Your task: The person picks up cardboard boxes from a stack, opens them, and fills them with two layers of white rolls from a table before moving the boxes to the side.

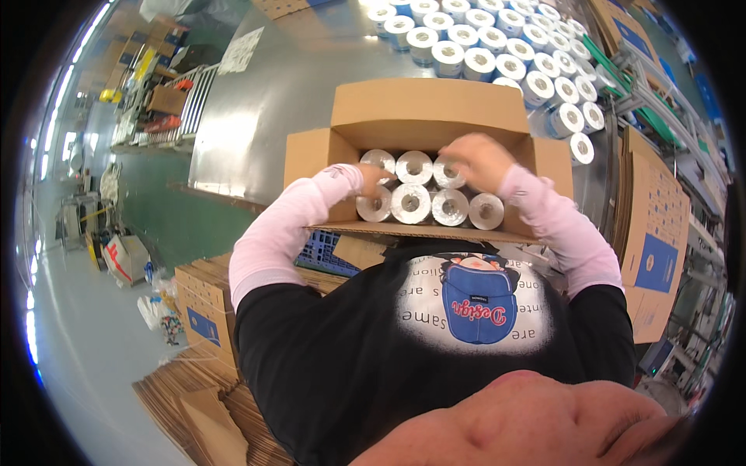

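both hands, left hand [371,180] and right hand [483,159], press on white paper rolls [412,203] standing upright, holes facing up, inside the open brown cardboard box [430,116]; can't tell how the fingers grip.

This is a factory packing floor. Rows of wrapped white rolls [497,46] crowd a steel table [295,101] at the top of the frame. Flattened cartons [657,233] stack at right and lower left, above a green painted floor [167,210].

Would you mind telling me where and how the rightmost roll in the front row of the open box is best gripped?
Probably from above. The rightmost front roll stands on end in the cardboard box, its hollow core facing up. A neighbouring roll hems in its left flank, so the sides look hard to reach. I would hook fingers into the core or pinch the top rim, then lift straight up.
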Demonstrator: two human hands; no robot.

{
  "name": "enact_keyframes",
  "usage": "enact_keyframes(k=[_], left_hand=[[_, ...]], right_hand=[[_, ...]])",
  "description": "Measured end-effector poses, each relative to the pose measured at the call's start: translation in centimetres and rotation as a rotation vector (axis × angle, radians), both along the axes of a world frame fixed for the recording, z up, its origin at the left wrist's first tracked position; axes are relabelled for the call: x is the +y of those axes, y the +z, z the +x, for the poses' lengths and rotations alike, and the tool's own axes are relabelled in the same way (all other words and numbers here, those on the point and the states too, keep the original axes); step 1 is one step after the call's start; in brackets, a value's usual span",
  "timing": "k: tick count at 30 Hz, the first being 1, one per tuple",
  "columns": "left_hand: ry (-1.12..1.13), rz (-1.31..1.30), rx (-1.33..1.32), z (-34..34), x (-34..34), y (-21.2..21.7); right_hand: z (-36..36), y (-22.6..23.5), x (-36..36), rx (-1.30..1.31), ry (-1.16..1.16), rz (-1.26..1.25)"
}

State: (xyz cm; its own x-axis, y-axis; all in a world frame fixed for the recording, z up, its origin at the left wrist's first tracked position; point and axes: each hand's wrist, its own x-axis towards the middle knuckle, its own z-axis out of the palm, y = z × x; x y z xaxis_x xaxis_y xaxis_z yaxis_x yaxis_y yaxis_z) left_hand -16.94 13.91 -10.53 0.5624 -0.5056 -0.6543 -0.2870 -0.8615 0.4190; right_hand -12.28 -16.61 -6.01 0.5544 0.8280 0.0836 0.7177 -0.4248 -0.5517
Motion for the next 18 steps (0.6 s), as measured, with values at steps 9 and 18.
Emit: enact_keyframes(k=[9, 18], left_hand=[[0.187, 0.225, -0.704, 13.0, -7.9, 2.3], [0.079, -0.029, -0.621, 25.1, -24.7, -7.7]], right_hand=[[-4.5, -0.5, -6.4, -0.074, -0.696, 0.113], [5.3, -9.4, -20.1, -0.211, -0.941, -0.022]])
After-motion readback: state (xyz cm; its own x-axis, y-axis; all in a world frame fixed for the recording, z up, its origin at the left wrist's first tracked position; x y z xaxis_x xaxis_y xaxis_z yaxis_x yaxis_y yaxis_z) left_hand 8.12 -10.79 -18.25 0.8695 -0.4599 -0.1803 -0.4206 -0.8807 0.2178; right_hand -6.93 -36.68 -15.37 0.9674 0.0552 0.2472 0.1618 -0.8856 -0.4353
